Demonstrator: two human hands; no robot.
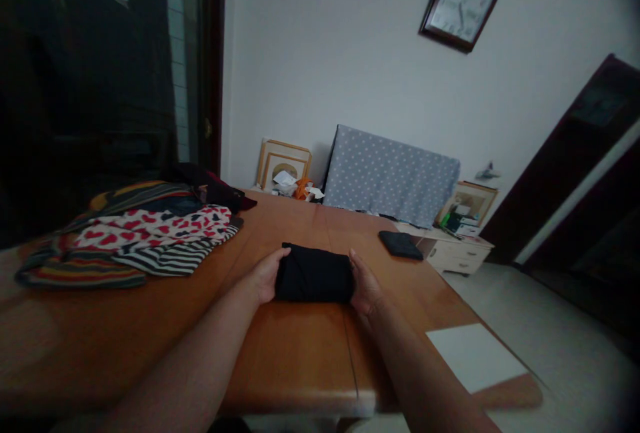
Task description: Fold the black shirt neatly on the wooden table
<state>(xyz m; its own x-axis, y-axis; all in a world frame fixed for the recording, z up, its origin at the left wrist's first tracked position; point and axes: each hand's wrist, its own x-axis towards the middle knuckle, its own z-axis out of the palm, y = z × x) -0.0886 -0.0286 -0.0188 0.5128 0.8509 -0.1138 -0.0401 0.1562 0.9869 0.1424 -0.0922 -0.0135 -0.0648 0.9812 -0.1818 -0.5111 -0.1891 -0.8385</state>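
Both bare forearms reach forward from the lower edge and come closer to each other. The left hand [264,276] is cupped, palm turned inward to the right. The right hand [365,285] mirrors it, palm inward, fingers curved, thumb on top.

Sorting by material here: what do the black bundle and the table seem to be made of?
Black bundle: looks like soft matte cloth, folded with rounded edges, pressed between left hand and right hand. Table: apparently wood or veneer, orange-brown, faint sheen, a seam showing.
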